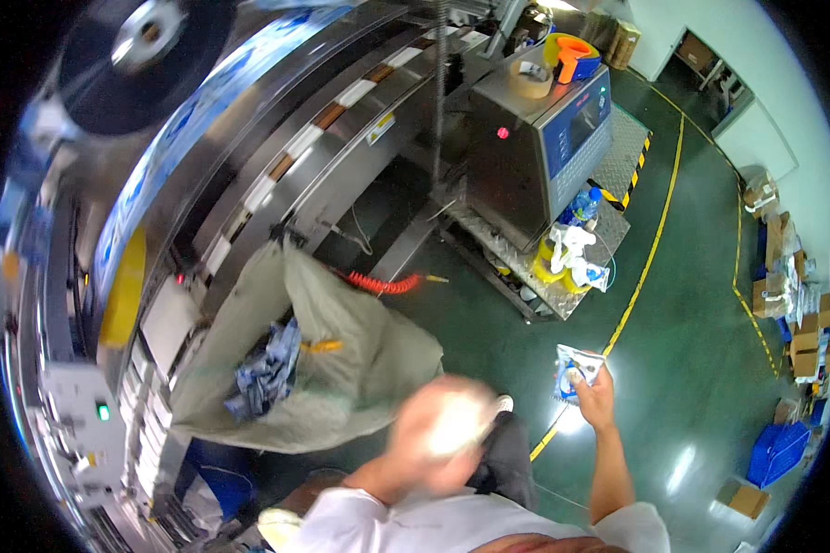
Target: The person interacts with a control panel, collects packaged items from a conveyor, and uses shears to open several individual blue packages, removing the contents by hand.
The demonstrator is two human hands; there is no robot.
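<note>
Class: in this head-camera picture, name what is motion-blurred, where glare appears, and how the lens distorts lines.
Head view: the left hand is smeared by motion blur; the right hand with its packet stays sharp; glare patches shine on the green floor; the yellow floor line bows toward the rim.

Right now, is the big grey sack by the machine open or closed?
Open. The sack has its mouth spread wide, and crumpled blue and white packets show inside it.

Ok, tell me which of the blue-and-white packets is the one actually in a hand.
The single packet pinched in the right hand, out over the green floor. The others lie crumpled inside the grey sack, touched by neither hand.
</note>
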